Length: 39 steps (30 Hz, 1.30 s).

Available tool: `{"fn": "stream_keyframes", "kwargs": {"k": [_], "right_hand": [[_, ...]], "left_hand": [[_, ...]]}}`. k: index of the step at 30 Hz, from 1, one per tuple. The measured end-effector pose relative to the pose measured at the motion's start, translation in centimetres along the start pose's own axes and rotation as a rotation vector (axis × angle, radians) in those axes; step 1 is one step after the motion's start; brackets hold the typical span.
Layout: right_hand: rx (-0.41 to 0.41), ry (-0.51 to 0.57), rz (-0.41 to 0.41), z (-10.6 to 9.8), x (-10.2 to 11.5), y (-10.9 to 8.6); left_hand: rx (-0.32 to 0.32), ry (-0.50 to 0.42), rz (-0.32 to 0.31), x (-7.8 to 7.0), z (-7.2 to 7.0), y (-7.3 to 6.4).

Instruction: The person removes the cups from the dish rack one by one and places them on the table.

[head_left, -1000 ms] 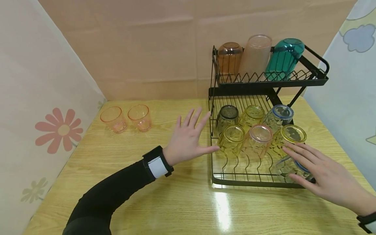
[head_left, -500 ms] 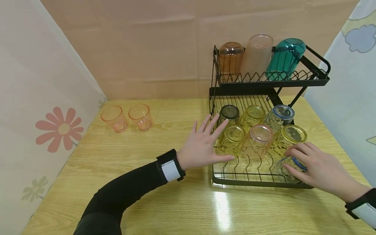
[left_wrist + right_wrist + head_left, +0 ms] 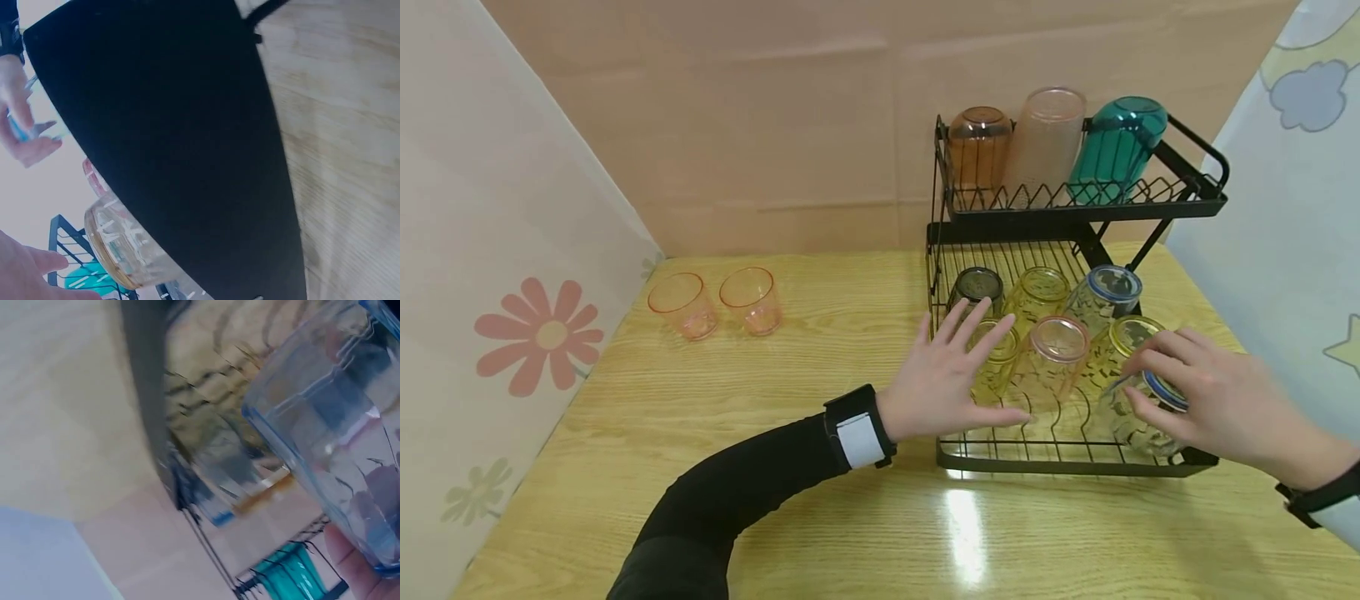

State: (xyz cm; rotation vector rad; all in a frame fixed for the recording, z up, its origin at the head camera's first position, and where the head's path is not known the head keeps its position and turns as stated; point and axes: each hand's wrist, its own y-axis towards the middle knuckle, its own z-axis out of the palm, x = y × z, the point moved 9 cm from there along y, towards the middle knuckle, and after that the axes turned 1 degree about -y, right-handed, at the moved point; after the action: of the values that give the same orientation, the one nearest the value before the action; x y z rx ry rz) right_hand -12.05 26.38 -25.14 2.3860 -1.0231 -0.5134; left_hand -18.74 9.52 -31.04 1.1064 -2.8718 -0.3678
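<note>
One blue-rimmed glass [image 3: 1133, 435] was at the front right corner of the lower tier of the black rack [image 3: 1075, 468], blue end uppermost, long axis roughly upright; whether it touched the wires could not be told. The right hand [image 3: 1225, 404] was the nearer, coming from the glass's right, thumb and fingers curled round its upper part. Well to the left, the left hand [image 3: 936, 387] spread wide, holding nothing, beside a yellow glass [image 3: 996, 371]. Farther left, two pink-rimmed glasses [image 3: 752, 310] stood on the bench [image 3: 820, 358].
</note>
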Motion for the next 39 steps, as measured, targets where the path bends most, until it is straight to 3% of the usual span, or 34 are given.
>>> {"fn": "stream_keyframes", "kwargs": {"k": [9, 16, 22, 28, 32, 35, 39], "right_hand": [[-0.032, -0.004, -0.057, -2.6, 0.6, 3.7], [-0.061, 0.009, -0.016, -3.7, 0.4, 5.4], [-0.095, 0.151, 0.194, -3.1, -0.4, 5.9], [-0.128, 0.438, 0.457, -0.8, -1.0, 6.4], [-0.122, 0.624, 0.619, 1.3, -1.2, 6.9], [-0.125, 0.720, 0.689, 2.6, -0.9, 7.6], [-0.181, 0.830, 0.743, 3.9, -0.6, 8.7]], "left_hand": [[-0.022, -0.001, 0.010, -1.2, -0.5, 1.2], [-0.016, -0.117, -0.033, -1.4, -1.1, 1.7], [-0.019, -0.404, -0.095, -0.6, -1.6, 1.3], [-0.087, -0.725, -0.154, 0.9, -2.2, 0.3], [-0.086, -0.925, -0.225, 2.1, -2.0, -0.7], [-0.063, -1.076, -0.298, 3.1, -1.5, -1.5], [-0.118, -1.287, -0.411, 4.6, -1.4, -2.3]]}}
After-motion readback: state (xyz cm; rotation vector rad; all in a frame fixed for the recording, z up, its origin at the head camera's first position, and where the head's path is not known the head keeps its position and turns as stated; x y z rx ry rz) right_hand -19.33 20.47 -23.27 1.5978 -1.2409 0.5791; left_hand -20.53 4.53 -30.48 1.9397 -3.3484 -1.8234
